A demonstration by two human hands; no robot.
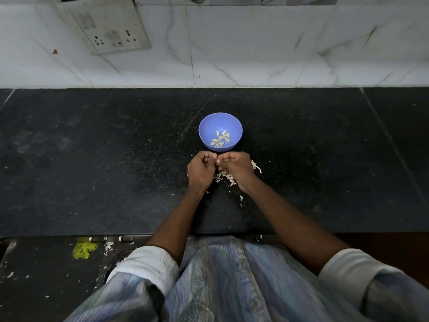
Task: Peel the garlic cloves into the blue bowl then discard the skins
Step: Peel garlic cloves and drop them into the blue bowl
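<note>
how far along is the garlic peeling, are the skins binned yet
Partway. Several peeled cloves already lie in the blue bowl. In hand: the left hand and right hand meet over something small, probably another clove, too small to confirm. Left: the skins are not binned; they lie loose on the black counter.

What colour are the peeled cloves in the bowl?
Pale yellow, lying in the blue bowl; the peeled cloves show best in the head view.

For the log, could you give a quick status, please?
Left hand and right hand pinch a clove. Peeled cloves in blue bowl. Skins under hands.
</note>
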